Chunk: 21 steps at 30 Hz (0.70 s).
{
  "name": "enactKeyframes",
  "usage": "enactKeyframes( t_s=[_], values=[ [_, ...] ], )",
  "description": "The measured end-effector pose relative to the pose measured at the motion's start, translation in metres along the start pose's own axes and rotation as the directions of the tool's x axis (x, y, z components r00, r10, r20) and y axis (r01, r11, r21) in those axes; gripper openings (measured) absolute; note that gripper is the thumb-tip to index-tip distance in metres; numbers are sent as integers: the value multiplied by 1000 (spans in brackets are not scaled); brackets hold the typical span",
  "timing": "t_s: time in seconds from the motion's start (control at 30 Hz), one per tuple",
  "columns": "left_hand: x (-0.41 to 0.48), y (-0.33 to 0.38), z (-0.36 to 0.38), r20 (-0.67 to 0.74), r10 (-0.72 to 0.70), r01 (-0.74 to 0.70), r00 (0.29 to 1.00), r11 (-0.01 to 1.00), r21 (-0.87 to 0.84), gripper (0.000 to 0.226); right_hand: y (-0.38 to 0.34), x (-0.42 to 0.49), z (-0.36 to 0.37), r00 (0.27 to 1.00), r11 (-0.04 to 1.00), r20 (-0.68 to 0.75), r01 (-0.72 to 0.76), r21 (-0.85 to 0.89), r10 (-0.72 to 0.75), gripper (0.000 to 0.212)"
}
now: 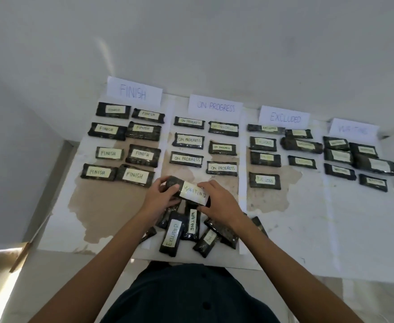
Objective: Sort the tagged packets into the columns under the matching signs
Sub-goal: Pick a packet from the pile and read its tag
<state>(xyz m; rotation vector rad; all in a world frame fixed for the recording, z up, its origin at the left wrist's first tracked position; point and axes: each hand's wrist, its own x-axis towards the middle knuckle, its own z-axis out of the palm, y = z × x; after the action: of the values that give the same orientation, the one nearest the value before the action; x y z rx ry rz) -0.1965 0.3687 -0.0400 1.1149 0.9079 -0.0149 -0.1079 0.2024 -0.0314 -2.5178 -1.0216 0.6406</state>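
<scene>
A dark packet (192, 193) with a white tag that says WAITING is in the lower middle of the frame, held just above a small pile. The left hand (160, 197) grasps its left end, with the fingers curled round it. The right hand (219, 201) grasps its right end, with the thumb under it and the fingers over its top edge.

Right below the hands is the pile of packets (172, 234). One tag there says EXCLUDED and one says WAITING. The other tags are too hidden to read.

All of it sits on a white table (331, 229) with brown worn patches. Four paper signs stand across the top of the table. The FINISH sign (134, 92) is at the upper left. Next come the ON PROGRESS sign (215, 106) and the EXCLUDED sign (284, 118). The WAITING sign (353, 129) is at the far right, and its writing is faint.

Under each sign, dark packets lie in two lines. The tags that can be read match the sign. The held packet is well apart from the packets under the WAITING sign.
</scene>
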Motion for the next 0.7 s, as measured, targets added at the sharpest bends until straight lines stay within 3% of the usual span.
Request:
enactKeyframes(
  t_s=[0.17,0.27,0.4,0.53,0.6,0.7],
  values=[
    [2,-2,46,93,26,-39,995,989,140,28,34,-19,-18,997,998,-73,-20,-52,16,57],
    [4,-7,76,149,134,-178,980,926,333,34,62,-32,-32,994,994,-100,-62,-88,53,54],
    [8,-5,113,323,322,-456,890,607,651,45,101,-53,-53,982,987,-150,-128,-93,113,55],
    [17,-3,154,511,392,-610,765,186,770,63,142,-72,-76,967,979,-197,-182,-95,160,54],
    [21,-3,175,550,405,-623,730,66,779,69,162,-79,-86,961,974,-207,-206,-95,183,55],
    [21,-5,210,580,403,-629,708,-14,777,68,189,-91,-101,953,969,-225,-227,-96,202,54]
  ],
)
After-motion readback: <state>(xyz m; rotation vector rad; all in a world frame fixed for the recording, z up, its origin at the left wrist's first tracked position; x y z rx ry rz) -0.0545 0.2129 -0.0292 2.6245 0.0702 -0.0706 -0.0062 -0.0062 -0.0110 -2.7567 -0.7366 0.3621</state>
